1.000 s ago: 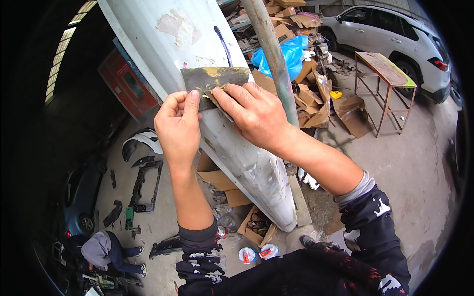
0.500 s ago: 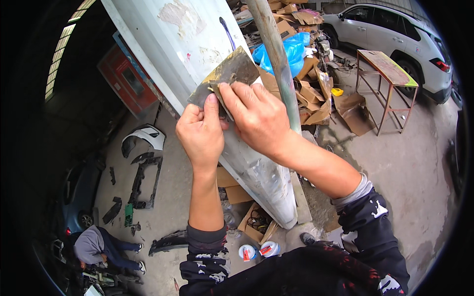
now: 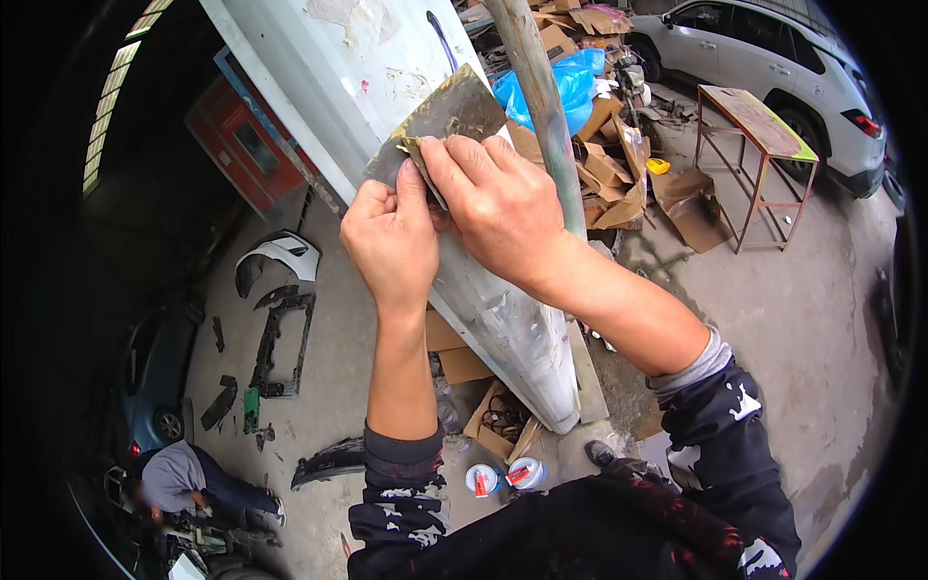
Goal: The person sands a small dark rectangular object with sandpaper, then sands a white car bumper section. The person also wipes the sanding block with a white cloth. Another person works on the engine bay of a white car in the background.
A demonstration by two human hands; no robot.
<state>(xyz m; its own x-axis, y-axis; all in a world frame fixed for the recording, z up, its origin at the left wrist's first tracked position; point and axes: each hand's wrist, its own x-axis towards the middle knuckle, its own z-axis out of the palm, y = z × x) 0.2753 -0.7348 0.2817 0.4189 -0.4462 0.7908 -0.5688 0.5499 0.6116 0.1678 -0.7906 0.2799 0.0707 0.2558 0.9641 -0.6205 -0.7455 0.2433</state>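
A dark, worn sheet of sandpaper [image 3: 447,121] lies folded against a long pale grey car body panel [image 3: 503,319] that stands on end in front of me. My left hand [image 3: 391,242] pinches the sheet's lower left corner. My right hand [image 3: 498,208] presses its fingers on the sheet's lower edge, thumb beside the left hand. Both hands touch each other over the panel's edge. Patches of light filler show on the panel above the sheet.
A grey pole [image 3: 536,92] rises right of the panel. Cardboard scraps [image 3: 619,174], a blue bag [image 3: 556,82], a metal stand [image 3: 754,155] and a white car [image 3: 773,68] lie to the right. Bumper parts [image 3: 275,261], two cans [image 3: 503,476] and a crouching person [image 3: 188,483] are on the floor.
Both hands slid down and right along the panel with the sandpaper, which turned from lying flat across to tilted up on its right side.
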